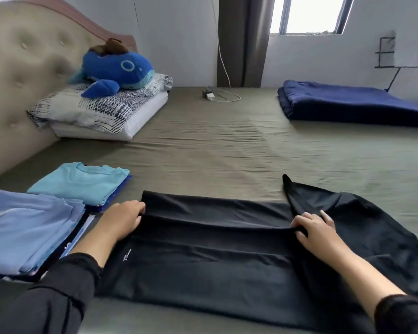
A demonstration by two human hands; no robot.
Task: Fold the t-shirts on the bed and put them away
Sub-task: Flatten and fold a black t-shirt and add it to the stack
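Mid-fold on the black shirt (215,261), spread at 6 o'clock on the bed (227,145); left hand (123,218) and right hand (311,227) each pinching a fold line. Next, probably: carry that fold over evenly, flatten, then stack with the folded pile (82,182) at 9 o'clock.

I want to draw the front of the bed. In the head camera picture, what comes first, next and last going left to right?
Light blue folded pile → left hand → black t-shirt → right hand.
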